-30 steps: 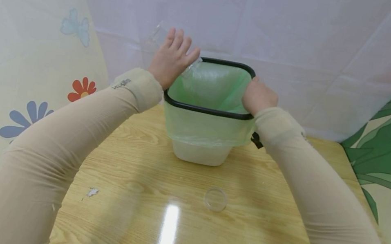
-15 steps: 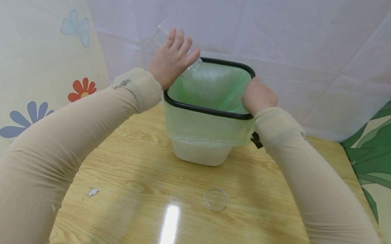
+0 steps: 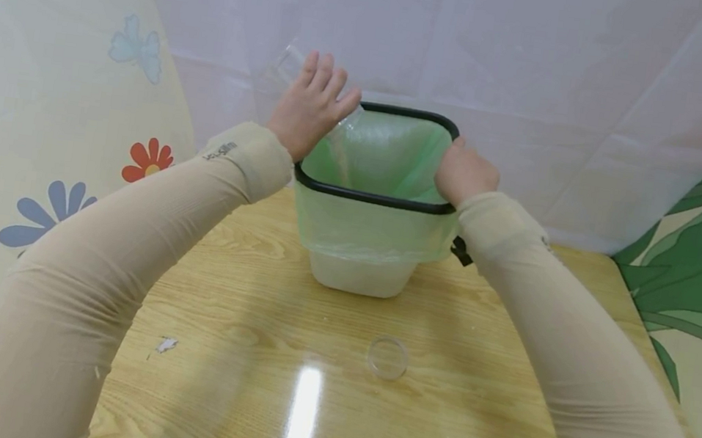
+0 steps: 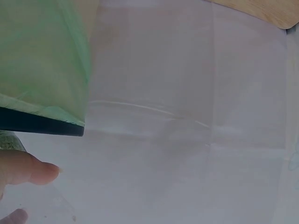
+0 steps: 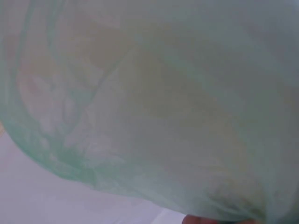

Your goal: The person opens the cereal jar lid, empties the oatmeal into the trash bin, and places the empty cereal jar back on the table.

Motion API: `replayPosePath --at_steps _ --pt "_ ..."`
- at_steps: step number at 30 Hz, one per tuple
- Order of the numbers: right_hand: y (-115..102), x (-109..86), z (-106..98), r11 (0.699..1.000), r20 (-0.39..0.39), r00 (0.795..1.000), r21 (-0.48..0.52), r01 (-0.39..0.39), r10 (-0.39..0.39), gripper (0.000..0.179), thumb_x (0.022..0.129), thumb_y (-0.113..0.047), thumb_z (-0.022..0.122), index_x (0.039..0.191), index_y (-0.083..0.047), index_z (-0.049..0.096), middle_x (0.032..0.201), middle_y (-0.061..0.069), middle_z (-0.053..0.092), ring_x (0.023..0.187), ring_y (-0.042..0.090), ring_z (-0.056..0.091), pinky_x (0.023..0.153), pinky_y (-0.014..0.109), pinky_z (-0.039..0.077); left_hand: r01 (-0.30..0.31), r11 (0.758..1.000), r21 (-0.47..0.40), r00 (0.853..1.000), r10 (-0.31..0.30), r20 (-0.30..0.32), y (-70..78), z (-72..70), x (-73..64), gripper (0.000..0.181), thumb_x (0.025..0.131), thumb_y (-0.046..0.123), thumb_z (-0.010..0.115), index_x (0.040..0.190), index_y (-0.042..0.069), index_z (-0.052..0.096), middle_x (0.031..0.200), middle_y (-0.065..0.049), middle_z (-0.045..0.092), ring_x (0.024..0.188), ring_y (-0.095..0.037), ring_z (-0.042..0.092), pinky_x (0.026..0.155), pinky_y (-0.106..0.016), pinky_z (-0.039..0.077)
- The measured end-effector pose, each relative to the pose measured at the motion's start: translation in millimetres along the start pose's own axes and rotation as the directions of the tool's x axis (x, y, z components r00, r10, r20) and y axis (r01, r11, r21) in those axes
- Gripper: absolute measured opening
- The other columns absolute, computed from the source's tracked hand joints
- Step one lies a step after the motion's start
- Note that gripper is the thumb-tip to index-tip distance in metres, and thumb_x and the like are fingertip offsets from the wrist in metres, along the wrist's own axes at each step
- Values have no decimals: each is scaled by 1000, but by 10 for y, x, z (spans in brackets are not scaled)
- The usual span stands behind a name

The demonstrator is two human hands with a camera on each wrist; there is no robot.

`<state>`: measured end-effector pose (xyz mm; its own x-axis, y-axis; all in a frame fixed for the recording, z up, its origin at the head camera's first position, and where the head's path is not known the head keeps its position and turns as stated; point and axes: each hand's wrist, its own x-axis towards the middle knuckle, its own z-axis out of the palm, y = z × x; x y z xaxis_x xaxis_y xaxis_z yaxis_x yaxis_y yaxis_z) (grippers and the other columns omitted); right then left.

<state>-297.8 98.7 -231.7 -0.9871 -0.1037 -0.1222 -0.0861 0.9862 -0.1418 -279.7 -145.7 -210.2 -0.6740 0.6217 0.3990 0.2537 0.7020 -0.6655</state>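
A clear plastic jar (image 3: 289, 63) is tilted in my left hand (image 3: 312, 107), its mouth end over the left side of the bin's black rim (image 3: 367, 197). Pale loose material (image 3: 341, 155) falls from it into the green bin liner (image 3: 400, 151). Part of the jar, with greenish-beige bits inside, shows beyond my thumb in the left wrist view. My right hand (image 3: 467, 173) grips the right side of the rim over the liner; its fingertips are mostly hidden. Green film from the liner (image 5: 154, 116) fills most of the right wrist view.
The pale bin (image 3: 360, 276) stands on a wood-grain table (image 3: 237, 271). A clear round lid (image 3: 387, 358) lies in front of it. A torn white spot (image 3: 166, 345) marks the table at left. A white cloth (image 3: 544, 67) hangs close behind the bin.
Pale loose material now streams from the jar's mouth into the liner, where none was seen falling before. The left hand has shifted very slightly right; the right hand stays on the rim.
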Motion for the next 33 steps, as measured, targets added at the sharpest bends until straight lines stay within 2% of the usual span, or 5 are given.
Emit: replayPosePath --at_steps 6,14,22,25,33 --pt "1 -6 -4 1000 -2 1000 -6 0 0 56 102 -11 22 150 9 1 98 25 61 71 29 56 73 50 53 1 1000 2 1000 -1 -25 3 8 5 42 85 -11 45 124 2 45 127 -26 49 126 -45 42 112 -53 27" --pt "0 2 1 1000 -2 1000 -3 3 -3 57 102 -11 22 151 9 1 85 21 60 61 24 51 65 45 51 -28 1000 2 1000 28 11 -11 -9 19 46 82 -12 45 126 2 43 129 -27 47 128 -45 40 114 -52 25" --pt "-9 6 0 1000 6 1000 -1 2 -2 56 102 -12 22 151 9 2 124 31 54 88 36 61 78 53 53 -69 995 78 995 75 -73 3 24 2 39 83 -11 40 119 3 44 125 -25 49 123 -43 44 112 -49 30" --pt "-10 10 0 1000 10 1000 0 0 0 56 102 -12 21 151 8 2 127 32 52 92 38 61 79 53 53 -95 988 118 993 102 -52 3 6 1 41 83 -9 43 122 3 44 127 -24 47 124 -43 43 112 -49 30" --pt "-5 -12 -5 1000 -3 1000 -11 0 0 56 102 -11 22 150 10 3 107 28 61 72 28 57 74 50 54 -218 956 197 976 216 30 -18 -48 39 56 81 -3 57 134 0 40 129 -22 47 126 -43 41 113 -51 26"
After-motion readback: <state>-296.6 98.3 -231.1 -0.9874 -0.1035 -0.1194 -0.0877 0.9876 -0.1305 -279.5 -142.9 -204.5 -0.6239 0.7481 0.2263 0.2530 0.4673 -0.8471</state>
